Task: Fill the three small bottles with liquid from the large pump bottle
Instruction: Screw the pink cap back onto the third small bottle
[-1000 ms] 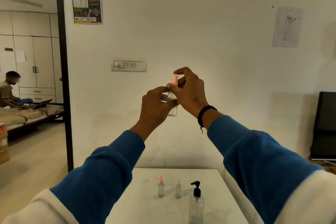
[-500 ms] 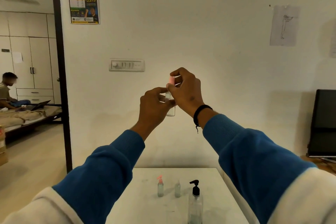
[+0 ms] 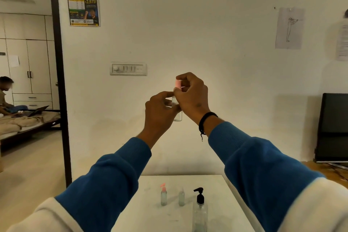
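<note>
I hold a small clear bottle (image 3: 178, 116) up at chest height in front of the wall. My left hand (image 3: 160, 113) grips its body. My right hand (image 3: 192, 96) pinches its pink spray top (image 3: 178, 83). Down on the white table (image 3: 143, 211) stand two more small bottles: one with a pink spray top (image 3: 163, 195), and one with a clear cap (image 3: 181, 197) to its right. The large clear pump bottle (image 3: 199, 213) with a black pump stands at the near right of them.
A black monitor (image 3: 332, 128) stands at the right against the wall. A dark door frame (image 3: 60, 81) on the left opens to another room, where a person sits on a bed. A switch panel (image 3: 128, 69) is on the wall.
Both hands stayed together on the raised bottle and have sunk slightly. The right hand's fingers shifted a little on the pink top.
</note>
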Available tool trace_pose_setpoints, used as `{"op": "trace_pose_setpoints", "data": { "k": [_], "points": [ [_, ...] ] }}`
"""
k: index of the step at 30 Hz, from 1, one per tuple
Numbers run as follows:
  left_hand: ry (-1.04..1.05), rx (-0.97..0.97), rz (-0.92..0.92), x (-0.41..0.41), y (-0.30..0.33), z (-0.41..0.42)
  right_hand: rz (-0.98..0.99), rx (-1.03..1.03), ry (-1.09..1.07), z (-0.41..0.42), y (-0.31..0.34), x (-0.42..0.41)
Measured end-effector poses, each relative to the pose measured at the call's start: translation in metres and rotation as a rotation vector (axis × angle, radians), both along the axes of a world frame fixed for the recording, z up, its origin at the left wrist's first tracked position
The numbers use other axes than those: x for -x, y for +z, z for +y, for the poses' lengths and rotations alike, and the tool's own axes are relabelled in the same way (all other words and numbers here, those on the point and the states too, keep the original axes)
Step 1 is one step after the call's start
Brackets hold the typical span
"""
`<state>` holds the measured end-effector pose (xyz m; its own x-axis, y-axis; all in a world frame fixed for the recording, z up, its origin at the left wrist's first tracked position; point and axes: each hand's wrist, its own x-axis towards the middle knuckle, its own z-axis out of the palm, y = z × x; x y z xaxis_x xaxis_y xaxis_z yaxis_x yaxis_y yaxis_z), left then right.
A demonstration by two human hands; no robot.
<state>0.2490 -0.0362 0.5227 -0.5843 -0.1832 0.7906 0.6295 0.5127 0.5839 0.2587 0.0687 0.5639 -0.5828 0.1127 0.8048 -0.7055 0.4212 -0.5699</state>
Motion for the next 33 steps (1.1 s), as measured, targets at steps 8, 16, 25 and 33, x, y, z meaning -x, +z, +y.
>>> {"op": "trace_pose_setpoints", "data": {
  "k": [8, 16, 25, 33],
  "points": [
    [0.007, 0.005, 0.009, -0.001, -0.002, -0.001, -0.007, 0.035, 0.005, -0.002, -0.001, 0.003],
    [0.001, -0.008, -0.010, -0.001, -0.006, -0.004, -0.051, 0.032, 0.035, 0.001, -0.004, 0.005],
    [0.010, 0.014, -0.023, -0.002, -0.010, -0.004, -0.081, 0.039, 0.047, -0.001, -0.007, 0.006],
    [0.039, 0.032, -0.016, 0.001, -0.016, -0.005, -0.074, -0.033, -0.019, -0.006, -0.009, 0.009]
  ]
}}
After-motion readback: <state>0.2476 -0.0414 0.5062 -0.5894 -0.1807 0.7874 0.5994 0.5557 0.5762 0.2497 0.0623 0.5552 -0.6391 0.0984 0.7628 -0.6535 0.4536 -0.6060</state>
